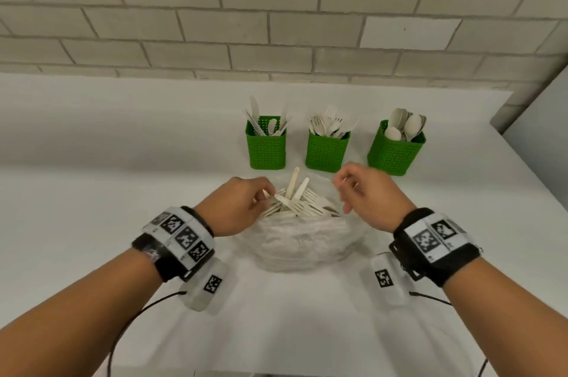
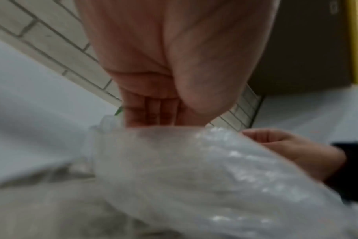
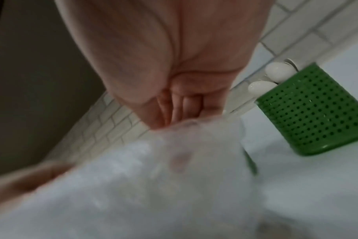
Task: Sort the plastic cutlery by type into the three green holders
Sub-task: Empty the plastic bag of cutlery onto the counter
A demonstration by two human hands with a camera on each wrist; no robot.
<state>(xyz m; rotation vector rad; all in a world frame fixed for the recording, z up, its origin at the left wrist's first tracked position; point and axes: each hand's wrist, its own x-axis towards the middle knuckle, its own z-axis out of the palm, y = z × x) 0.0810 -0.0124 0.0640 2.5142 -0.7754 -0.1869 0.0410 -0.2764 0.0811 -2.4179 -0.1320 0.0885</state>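
Observation:
Three green holders stand in a row at the back: knives in the left holder [image 1: 266,147], forks in the middle holder [image 1: 326,152], spoons in the right holder [image 1: 395,155] [image 3: 317,113]. In front of them lies a clear plastic bag [image 1: 307,241] [image 2: 194,177] [image 3: 153,177] with several white forks [image 1: 302,206] and other pieces sticking out of its mouth. My left hand [image 1: 261,196] [image 2: 153,113] is at the mouth's left side and pinches the end of a white cutlery piece [image 1: 265,192]. My right hand [image 1: 341,189] [image 3: 174,113] is at the right side, fingers curled on the bag's rim.
The white table [image 1: 123,192] runs back to a tiled wall [image 1: 276,23]. A grey panel [image 1: 541,118] stands at the far right. Black cables [image 1: 129,324] trail from both wrists near the table's front edge.

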